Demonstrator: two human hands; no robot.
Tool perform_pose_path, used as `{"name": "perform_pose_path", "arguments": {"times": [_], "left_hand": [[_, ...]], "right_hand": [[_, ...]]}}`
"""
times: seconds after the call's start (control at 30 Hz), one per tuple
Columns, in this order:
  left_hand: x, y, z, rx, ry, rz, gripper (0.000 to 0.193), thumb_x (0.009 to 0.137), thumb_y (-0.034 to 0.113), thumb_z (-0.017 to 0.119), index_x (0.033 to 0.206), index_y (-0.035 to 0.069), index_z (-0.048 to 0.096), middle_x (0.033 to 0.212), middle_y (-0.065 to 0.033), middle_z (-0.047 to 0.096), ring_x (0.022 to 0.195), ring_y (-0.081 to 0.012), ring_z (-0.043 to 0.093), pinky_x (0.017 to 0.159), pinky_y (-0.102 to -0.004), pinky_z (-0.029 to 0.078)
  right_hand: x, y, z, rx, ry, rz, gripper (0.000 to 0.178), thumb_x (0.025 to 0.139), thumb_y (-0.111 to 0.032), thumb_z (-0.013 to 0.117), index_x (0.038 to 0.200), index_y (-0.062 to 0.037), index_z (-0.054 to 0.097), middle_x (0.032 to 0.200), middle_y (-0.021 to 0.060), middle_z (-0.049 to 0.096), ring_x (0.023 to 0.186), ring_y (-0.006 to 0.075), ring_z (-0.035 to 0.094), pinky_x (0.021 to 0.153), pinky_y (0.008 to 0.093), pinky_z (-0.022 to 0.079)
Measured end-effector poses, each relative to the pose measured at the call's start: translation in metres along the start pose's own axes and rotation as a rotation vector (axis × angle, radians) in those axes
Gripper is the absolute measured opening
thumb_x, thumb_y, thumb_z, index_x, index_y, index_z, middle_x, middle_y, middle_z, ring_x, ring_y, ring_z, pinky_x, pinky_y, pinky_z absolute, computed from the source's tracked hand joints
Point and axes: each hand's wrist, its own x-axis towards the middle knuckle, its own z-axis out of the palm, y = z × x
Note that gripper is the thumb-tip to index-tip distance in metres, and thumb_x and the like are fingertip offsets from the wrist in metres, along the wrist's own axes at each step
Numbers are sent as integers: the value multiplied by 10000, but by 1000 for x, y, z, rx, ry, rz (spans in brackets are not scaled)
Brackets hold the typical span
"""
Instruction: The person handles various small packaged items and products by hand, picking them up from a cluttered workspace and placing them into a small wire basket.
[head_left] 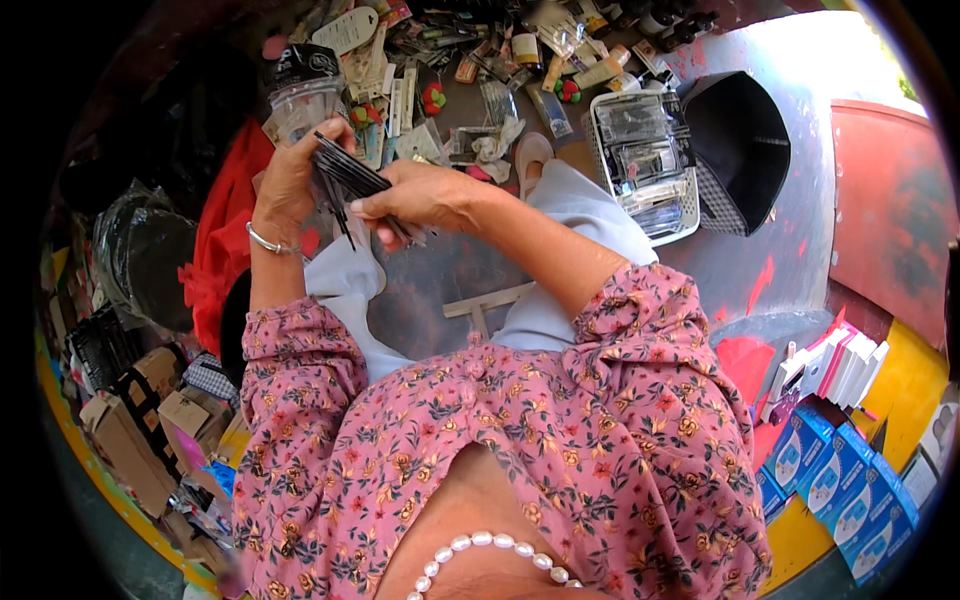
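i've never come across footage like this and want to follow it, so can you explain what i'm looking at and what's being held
There is no machine here: a person works with two bare hands. The single picture comes from a wide fisheye camera worn on the head, looking down, so straight edges bend near the rim. The right hand holds a bundle of thin black sticks; the left hand is at their upper end. I can't tell what the sticks are for. Beyond the hands, small packaged items lie scattered on the grey surface. A white basket with packets in it stands to the right.
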Motion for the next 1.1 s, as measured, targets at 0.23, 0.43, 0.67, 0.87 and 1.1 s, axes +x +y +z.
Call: {"name": "perform_pose_path", "arguments": {"times": [0.23, 0.43, 0.67, 0.87, 1.1], "left_hand": [[8, -9, -18, -554, 91, -79, 328, 888, 283, 460, 1044, 2, 526, 804, -57, 583, 678, -146, 549, 615, -271, 466], [46, -58, -55, -1045, -67, -81, 379, 904, 331, 371, 976, 0, 539, 819, -128, 594, 737, -263, 572, 698, -393, 489], [27, -38, -18, -1069, 178, -102, 392, 913, 307, 313, 956, -7, 543, 806, -134, 600, 760, -267, 576, 726, -386, 491], [35, -67, -33, -1052, -330, 12, 336, 923, 218, 360, 1137, -20, 462, 1079, -147, 557, 978, -256, 549, 861, -394, 448], [37, -44, -2, -1178, 8, 106, 377, 930, 211, 335, 1206, -40, 386, 1219, -179, 463, 1095, -289, 481, 961, -433, 379]], "right_hand": [[-4, -10, -8, 174, -18, 9, 240, 862, -254, 525, 760, -37, 522, 530, -26, 446, 416, 75, 420, 453, 215, 390], [6, -11, -51, 680, -216, 0, 260, 909, -286, 462, 783, -59, 489, 513, -92, 253, 402, 18, 219, 398, 197, 260], [7, -10, -50, 667, 25, -88, 335, 905, -343, 451, 650, -130, 412, 438, -87, 197, 338, 41, 158, 345, 219, 177], [6, -11, -35, 440, 348, -56, 261, 899, -279, 486, 865, -30, 561, 516, -91, 221, 409, 39, 202, 414, 218, 255], [-6, -23, -34, 420, 364, -152, 214, 771, -117, 621, 950, -4, 590, 494, -67, 343, 370, 45, 267, 372, 229, 289]]}}
